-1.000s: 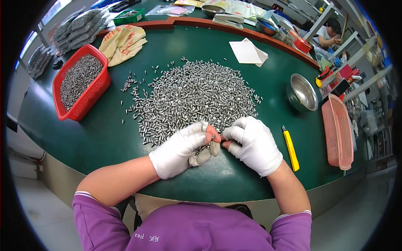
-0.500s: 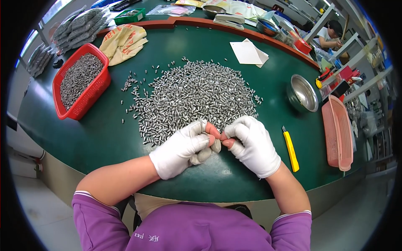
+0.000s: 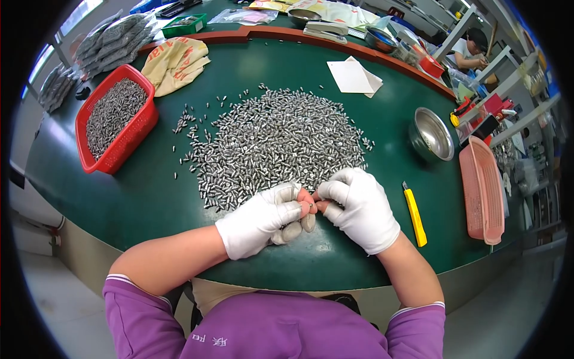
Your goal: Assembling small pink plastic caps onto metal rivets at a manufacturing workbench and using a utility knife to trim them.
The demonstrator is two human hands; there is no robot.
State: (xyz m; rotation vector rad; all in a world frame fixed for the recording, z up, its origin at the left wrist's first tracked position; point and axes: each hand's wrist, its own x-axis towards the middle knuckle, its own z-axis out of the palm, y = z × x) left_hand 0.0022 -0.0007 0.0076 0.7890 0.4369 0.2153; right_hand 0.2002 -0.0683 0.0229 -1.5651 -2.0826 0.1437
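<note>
A wide pile of small silvery metal parts [image 3: 281, 137], short and cylindrical, lies on the green table [image 3: 359, 263]. At the pile's near edge my two hands meet, both in white gloves with bare thumb and forefinger tips. My left hand [image 3: 263, 215] pinches what looks like one small metal part, of which only a glint shows between the fingertips. Touching or almost touching it, my right hand [image 3: 359, 209] also has its thumb and forefinger closed together. Whatever sits in the right fingertips is too small to make out.
At left stands a red basket [image 3: 150, 116] of similar parts beside a beige cloth bag [image 3: 174, 64]. To the right are a yellow utility knife [image 3: 415, 218], a metal bowl [image 3: 433, 134] and a pink basket [image 3: 483, 197]. White papers [image 3: 353, 78] lie farther back. Another person [image 3: 469, 51] sits at far right.
My left hand has turned slightly and its fingertips have dropped a little toward me. The right hand has barely moved and stays pinched beside it.
</note>
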